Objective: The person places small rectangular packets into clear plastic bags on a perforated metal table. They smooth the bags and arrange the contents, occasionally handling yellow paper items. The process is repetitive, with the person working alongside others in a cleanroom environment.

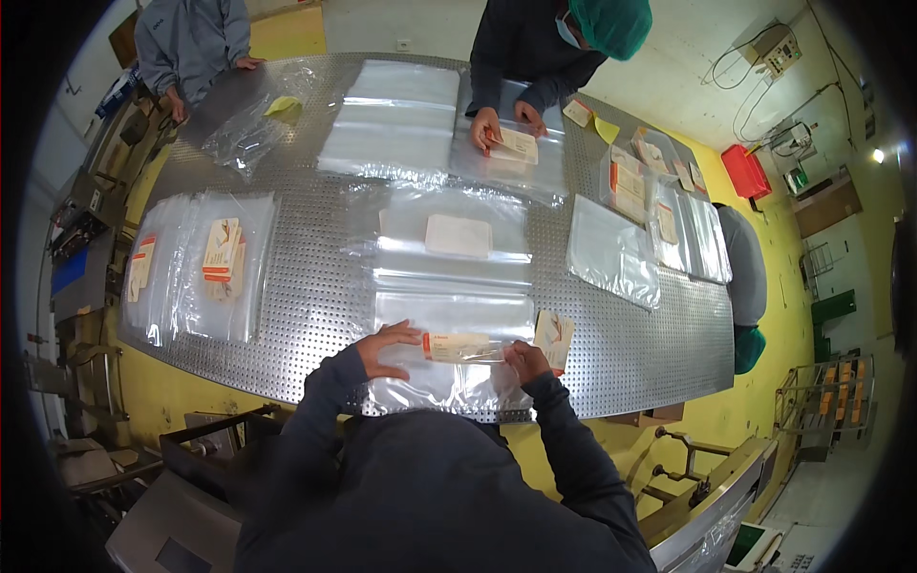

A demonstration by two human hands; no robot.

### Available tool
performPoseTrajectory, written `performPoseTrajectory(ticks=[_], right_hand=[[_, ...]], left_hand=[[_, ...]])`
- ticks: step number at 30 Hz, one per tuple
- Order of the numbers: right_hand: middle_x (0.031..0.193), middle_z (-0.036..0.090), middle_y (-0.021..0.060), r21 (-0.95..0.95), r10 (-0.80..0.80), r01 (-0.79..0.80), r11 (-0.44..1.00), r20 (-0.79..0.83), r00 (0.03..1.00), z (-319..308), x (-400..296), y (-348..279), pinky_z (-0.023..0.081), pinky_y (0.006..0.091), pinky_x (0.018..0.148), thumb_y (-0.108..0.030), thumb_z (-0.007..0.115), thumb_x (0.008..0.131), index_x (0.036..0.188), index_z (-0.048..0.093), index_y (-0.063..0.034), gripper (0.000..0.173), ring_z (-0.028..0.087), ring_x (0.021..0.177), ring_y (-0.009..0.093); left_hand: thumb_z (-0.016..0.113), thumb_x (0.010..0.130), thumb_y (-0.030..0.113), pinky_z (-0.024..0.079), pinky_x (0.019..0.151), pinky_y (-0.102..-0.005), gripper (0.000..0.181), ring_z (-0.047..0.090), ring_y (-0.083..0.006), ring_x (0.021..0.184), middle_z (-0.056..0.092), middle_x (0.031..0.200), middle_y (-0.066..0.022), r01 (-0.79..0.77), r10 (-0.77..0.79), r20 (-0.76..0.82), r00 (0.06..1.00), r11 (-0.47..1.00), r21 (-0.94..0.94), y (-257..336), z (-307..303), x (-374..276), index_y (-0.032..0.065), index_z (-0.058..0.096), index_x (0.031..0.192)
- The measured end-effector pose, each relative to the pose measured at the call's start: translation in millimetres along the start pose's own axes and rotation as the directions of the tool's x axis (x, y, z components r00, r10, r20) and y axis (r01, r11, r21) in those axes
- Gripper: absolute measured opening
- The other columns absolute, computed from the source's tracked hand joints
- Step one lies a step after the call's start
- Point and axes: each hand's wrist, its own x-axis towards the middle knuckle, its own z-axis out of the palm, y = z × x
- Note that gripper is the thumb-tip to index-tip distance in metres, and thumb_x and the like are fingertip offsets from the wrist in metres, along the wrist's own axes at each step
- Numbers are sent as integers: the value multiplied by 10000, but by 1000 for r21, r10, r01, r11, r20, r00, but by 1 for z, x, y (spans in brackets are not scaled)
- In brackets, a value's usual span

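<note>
Before me a stack of clear plastic bags (pixel 451 308) lies on a perforated metal table (pixel 308 286). A printed card with a red edge (pixel 458 347) shows at or under the film of the near bag; which of the two I cannot tell. My right hand (pixel 528 360) pinches the film at the card's right end. My left hand (pixel 387 349) rests on the bag with fingers spread, left of the card, holding nothing. More printed cards (pixel 554 338) lie just beyond my right hand. A pale blank-faced card stack (pixel 459 236) sits farther up on the bags.
Bags with cards (pixel 223 258) lie at the left. Other bags (pixel 615 247) and a clear plastic container of cards (pixel 627 183) stand at the right. Across the table a co-worker's hands (pixel 487 129) hold a card; another person (pixel 197 50) stands at the far left.
</note>
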Motion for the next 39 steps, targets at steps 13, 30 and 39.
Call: performPoseTrajectory(ticks=[13, 30, 39], right_hand=[[930, 571, 123, 137, 312, -405, 904, -860, 405, -17, -25, 47, 443, 350, 757, -249, 798, 580, 991, 606, -19, 508, 543, 839, 247], [615, 625, 134, 381, 362, -99, 919, -718, 595, -43, -48, 32, 459, 342, 499, -272, 579, 783, 737, 636, 56, 336, 560, 501, 187], [541, 543, 45, 347, -28, 117, 931, -251, 968, -21, -3, -56, 406, 237, 441, -166, 559, 853, 679, 532, -2, 241, 506, 464, 108]], left_hand=[[620, 722, 32, 466, 685, -289, 162, 588, -194, 744, 618, 790, -92, 53, 53, -948, 313, 996, 73, -49, -109, 128, 22, 602, 882], [602, 771, 279, 196, 1046, -485, 598, 262, -329, 1283, 345, 1336, -181, 241, 206, -611, 764, 788, 567, 15, 65, 63, 102, 373, 1294], [694, 776, 182, 450, 862, -319, 526, 546, -174, 994, 559, 1071, -104, -192, -85, -386, 919, 758, -624, 64, 87, 68, 31, 437, 1209]])
